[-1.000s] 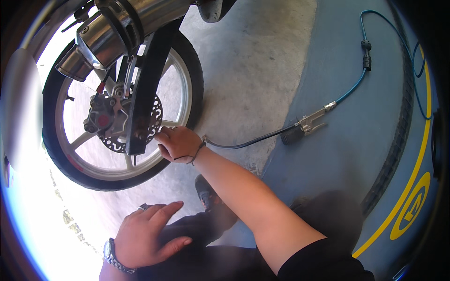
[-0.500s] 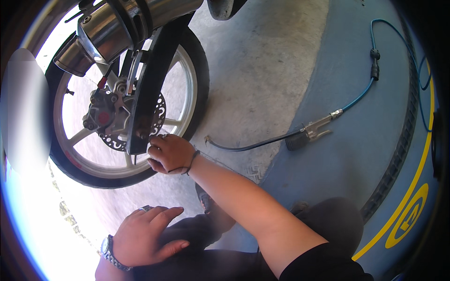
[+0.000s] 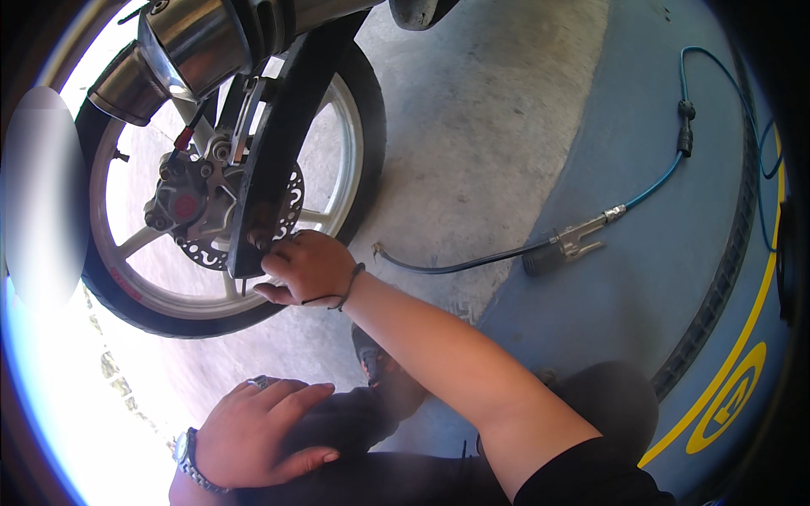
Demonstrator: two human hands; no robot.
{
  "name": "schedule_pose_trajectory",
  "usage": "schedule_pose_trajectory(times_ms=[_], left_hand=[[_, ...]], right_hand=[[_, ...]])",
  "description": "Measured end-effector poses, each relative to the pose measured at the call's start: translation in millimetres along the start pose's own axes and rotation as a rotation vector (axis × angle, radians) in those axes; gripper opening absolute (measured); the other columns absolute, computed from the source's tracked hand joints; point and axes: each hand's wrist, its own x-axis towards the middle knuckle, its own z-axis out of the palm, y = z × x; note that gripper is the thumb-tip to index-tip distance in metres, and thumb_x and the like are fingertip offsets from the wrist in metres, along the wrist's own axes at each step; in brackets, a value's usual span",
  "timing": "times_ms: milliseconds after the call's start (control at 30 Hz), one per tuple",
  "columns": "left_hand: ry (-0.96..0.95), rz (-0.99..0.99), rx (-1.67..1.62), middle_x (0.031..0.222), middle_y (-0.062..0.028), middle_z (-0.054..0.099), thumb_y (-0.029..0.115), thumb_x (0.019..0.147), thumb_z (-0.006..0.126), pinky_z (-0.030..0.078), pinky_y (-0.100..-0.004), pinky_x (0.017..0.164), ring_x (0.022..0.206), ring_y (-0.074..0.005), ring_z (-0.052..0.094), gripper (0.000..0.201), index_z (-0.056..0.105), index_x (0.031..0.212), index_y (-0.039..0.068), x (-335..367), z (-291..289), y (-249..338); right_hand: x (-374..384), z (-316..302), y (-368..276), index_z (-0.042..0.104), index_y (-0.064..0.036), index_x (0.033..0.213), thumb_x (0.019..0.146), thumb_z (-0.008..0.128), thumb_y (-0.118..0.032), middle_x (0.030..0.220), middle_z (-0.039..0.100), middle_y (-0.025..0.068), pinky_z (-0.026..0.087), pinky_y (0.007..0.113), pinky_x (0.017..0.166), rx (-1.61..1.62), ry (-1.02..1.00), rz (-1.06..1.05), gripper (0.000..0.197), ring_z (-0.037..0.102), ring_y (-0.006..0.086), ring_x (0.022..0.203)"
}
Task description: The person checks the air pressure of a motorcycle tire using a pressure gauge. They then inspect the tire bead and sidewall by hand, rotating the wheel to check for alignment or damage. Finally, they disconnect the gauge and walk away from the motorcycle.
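My right hand (image 3: 308, 268), a dark cord bracelet (image 3: 353, 287) at its wrist, reaches to the lower end of the black swingarm (image 3: 272, 160) of a motorcycle. Its fingers are curled in beside a bolt (image 3: 261, 239) there; what they grip, if anything, is hidden. Behind the swingarm stands the rear wheel (image 3: 365, 126), with a perforated brake disc (image 3: 293, 196) and a grey brake caliper (image 3: 181, 198). Over my bent dark-clad leg (image 3: 337, 428) lies my left hand (image 3: 253, 430), its thumb and fingers apart and holding nothing. It wears a ring and a metal-band watch (image 3: 191, 460).
A metal exhaust silencer (image 3: 190, 51) juts out above the wheel. To the right, an air inflator gun (image 3: 569, 244) with a black hose (image 3: 456, 268) lies on the floor, joined to a blue air line (image 3: 650, 187). Farther right run a dark ribbed strip (image 3: 717, 287) and a yellow line (image 3: 726, 358).
The whole view has shifted slightly. My right hand stays at the swingarm end, its fingers a little lower against the bolt, which shows more now. My left hand remains on the leg.
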Motion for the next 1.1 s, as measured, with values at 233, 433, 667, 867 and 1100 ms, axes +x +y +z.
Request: schedule_pose_trajectory(times_ms=[233, 433, 667, 867, 1100], left_hand=[[0.008, 0.036, -0.047, 0.106, -0.0127, 0.066, 0.048, 0.084, 0.072, 0.051, -0.0406, 0.083, 0.094, -0.0322, 0.067, 0.06, 0.057, 0.127, 0.009, 1, -3, -7], [0.032, 0.052, -0.063, 0.103, -0.0115, 0.068, 0.046, 0.079, 0.078, 0.051, -0.0382, 0.078, 0.09, -0.0305, 0.068, 0.062, 0.06, 0.125, 0.009, -1, 0, -12], [0.018, 0.059, -0.057, 0.101, -0.0113, 0.068, 0.049, 0.08, 0.076, 0.051, -0.0371, 0.075, 0.087, -0.0291, 0.068, 0.063, 0.06, 0.126, 0.009, 1, -2, -16], [-0.02, 0.07, -0.102, 0.103, -0.0123, 0.066, 0.048, 0.087, 0.068, 0.052, -0.04, 0.082, 0.09, -0.0314, 0.067, 0.061, 0.054, 0.132, 0.009, 2, -12, -14], [0.068, 0.13, -0.138, 0.103, -0.0127, 0.065, 0.046, 0.09, 0.066, 0.052, -0.0395, 0.079, 0.089, -0.0306, 0.067, 0.054, 0.055, 0.127, 0.008, -4, -5, -8]], right_hand=[[6, 5, -2, 0.06, -0.0116, 0.079, 0.077, 0.077, -0.033, 0.073, 0.066, 0.0073, 0.052, 0.038, 0.057, -0.038, 0.051, 0.044, 0.028, 0.064, 0.0265, 0.06], [9, 10, -8, 0.062, -0.0098, 0.082, 0.075, 0.076, -0.035, 0.061, 0.062, 0.0086, 0.051, 0.04, 0.051, 0.033, -0.026, 0.141, 0.03, 0.062, 0.0281, 0.052], [13, 3, -6, 0.066, -0.0078, 0.08, 0.071, 0.077, -0.04, 0.06, 0.062, 0.0077, 0.051, 0.04, 0.051, 0.117, -0.035, 0.158, 0.035, 0.063, 0.0276, 0.052], [12, 10, -9, 0.067, -0.0082, 0.077, 0.072, 0.076, -0.039, 0.059, 0.062, 0.0071, 0.05, 0.038, 0.049, 0.084, 0.015, 0.212, 0.033, 0.063, 0.0262, 0.052], [22, 14, -42, 0.062, -0.0106, 0.069, 0.076, 0.079, -0.043, 0.057, 0.059, 0.0052, 0.047, 0.038, 0.045, -0.023, 0.132, 0.399, 0.037, 0.06, 0.0248, 0.048]])
